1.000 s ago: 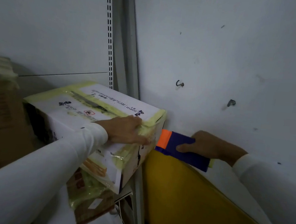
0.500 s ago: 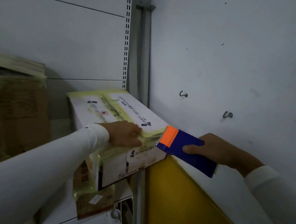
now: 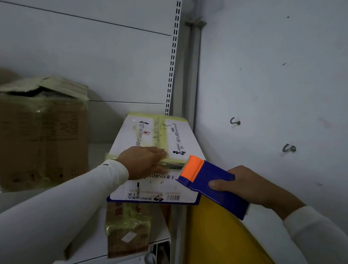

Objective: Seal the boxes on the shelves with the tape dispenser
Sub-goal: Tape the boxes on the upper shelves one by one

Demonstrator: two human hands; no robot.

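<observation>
So the white box [image 3: 158, 151] sits on the shelf [image 3: 99, 152] right in the corner, about dead centre of the view, already striped with yellowish tape down its top seam. The left hand [image 3: 144, 163] is laid flat, fingers straight, pressing the tape down over the front top edge. The right hand [image 3: 254, 188], over at 3 o'clock, has its fingers and thumb wrapped around the blue tape dispenser [image 3: 212, 184], whose orange toothed end sits just beside the box's front right corner. Looks to me like this strip is being finished off: the next move probably needs a twist of the dispenser to tear the tape on the teeth, then a smoothing rub. At 9 o'clock there's a brown box [image 3: 34, 135] with its top flap lifted, likely next in line.
</observation>
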